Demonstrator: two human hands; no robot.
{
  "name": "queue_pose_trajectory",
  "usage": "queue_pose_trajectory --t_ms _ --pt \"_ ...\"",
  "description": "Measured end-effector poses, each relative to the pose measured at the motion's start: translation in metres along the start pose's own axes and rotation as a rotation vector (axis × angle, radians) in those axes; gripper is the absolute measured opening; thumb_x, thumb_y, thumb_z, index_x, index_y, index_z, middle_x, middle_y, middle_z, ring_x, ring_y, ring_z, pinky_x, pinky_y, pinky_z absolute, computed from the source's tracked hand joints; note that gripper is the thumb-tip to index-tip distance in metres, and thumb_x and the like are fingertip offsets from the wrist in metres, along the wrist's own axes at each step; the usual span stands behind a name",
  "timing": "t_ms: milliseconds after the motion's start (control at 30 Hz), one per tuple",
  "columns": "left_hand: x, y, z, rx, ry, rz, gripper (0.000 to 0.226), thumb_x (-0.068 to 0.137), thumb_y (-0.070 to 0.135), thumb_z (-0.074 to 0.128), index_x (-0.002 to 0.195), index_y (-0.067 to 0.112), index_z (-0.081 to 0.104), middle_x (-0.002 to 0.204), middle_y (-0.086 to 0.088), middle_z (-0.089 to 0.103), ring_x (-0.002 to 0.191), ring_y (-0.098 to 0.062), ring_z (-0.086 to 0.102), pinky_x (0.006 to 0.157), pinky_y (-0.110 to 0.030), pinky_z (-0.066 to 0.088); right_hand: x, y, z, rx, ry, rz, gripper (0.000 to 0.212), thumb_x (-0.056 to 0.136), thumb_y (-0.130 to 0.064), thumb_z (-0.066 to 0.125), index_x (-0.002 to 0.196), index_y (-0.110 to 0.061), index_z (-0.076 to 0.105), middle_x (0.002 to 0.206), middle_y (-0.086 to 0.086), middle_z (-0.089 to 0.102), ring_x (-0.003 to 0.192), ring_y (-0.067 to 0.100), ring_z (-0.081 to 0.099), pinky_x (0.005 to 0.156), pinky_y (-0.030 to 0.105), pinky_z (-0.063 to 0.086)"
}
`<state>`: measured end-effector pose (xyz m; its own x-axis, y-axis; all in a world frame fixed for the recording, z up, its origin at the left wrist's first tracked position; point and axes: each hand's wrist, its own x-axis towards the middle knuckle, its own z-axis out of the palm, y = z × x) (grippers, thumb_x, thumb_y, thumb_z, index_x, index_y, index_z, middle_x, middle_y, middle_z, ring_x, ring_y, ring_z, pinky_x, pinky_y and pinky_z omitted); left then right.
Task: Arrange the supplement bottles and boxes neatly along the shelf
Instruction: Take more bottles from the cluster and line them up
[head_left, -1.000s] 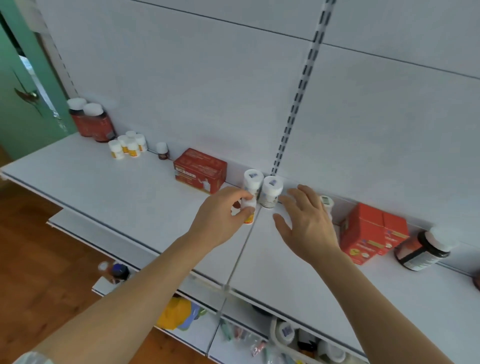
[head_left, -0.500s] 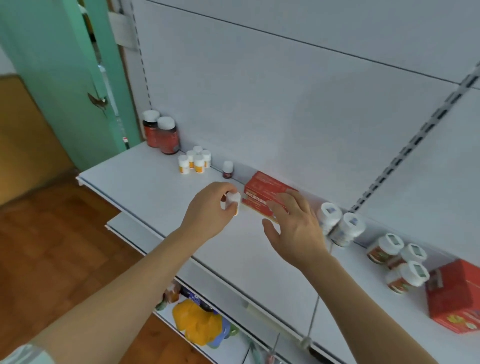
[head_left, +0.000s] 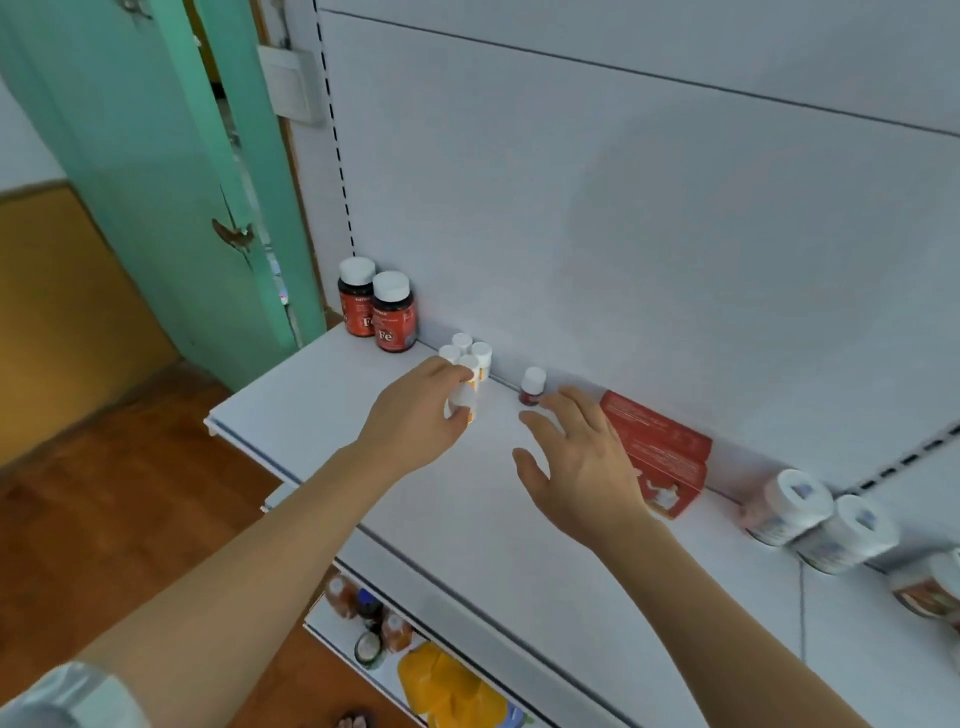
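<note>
Left hand grip clamped on small white bottle, beside bottle cluster on shelf. Right hand fingers spread, holding nothing, near red box.

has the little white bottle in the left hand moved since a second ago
Yes. The small white bottle in the left hand was beside the white-capped jars; now it sits left of the red box, near the cluster of small bottles.

I see a white back panel with a slotted upright behind the white shelf. Past the shelf's left edge stands a mint-green door with a metal handle. Below lies reddish-brown wooden floor, with an ochre wall at left.
</note>
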<state>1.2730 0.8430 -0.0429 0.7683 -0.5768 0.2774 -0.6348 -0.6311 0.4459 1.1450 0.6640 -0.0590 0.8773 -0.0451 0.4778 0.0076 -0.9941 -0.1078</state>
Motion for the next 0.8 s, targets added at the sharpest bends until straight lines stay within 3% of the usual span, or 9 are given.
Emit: queue_pose_trajectory --t_ms 167,367,667,800 --pt "0.039 -0.041 0.001 0.033 -0.044 0.232 0.031 0.085 0.021 0.066 0.115 0.015 0.067 0.113 -0.005 0.065 0.1 -0.03 0.058 0.081 -0.041 0.05 0.024 -0.028 0.025 -0.038 -0.019 0.126 0.035 0.087 -0.032 0.064 0.115 -0.01 0.066 0.123 0.013 0.061 0.128 0.035 0.047 0.095 0.051 0.049" --pt "0.065 -0.074 0.014 0.086 -0.073 0.389 0.029 0.073 0.021 0.072 0.1 0.011 0.071 0.099 -0.008 0.064 0.092 -0.034 0.058 0.072 -0.046 0.053 0.034 -0.053 0.036 -0.082 -0.036 0.242 0.036 0.089 -0.034 0.062 0.116 -0.011 0.065 0.126 0.014 0.06 0.13 0.036 0.045 0.094 0.052 0.049" --pt "0.079 -0.086 0.034 0.122 -0.104 0.457 0.027 0.077 0.028 0.066 0.101 0.014 0.068 0.103 -0.003 0.06 0.1 -0.028 0.054 0.074 -0.04 0.048 0.04 -0.055 0.04 -0.119 -0.036 0.329 0.036 0.089 -0.034 0.061 0.116 -0.011 0.065 0.125 0.012 0.059 0.128 0.034 0.045 0.097 0.05 0.048" --pt "0.08 -0.085 0.035 0.127 -0.056 0.474 0.019 0.075 0.02 0.069 0.093 0.015 0.067 0.097 -0.002 0.06 0.097 -0.026 0.055 0.07 -0.037 0.046 0.041 -0.056 0.044 -0.125 -0.052 0.351 0.036 0.089 -0.034 0.061 0.116 -0.011 0.065 0.125 0.012 0.059 0.128 0.034 0.045 0.097 0.049 0.048"
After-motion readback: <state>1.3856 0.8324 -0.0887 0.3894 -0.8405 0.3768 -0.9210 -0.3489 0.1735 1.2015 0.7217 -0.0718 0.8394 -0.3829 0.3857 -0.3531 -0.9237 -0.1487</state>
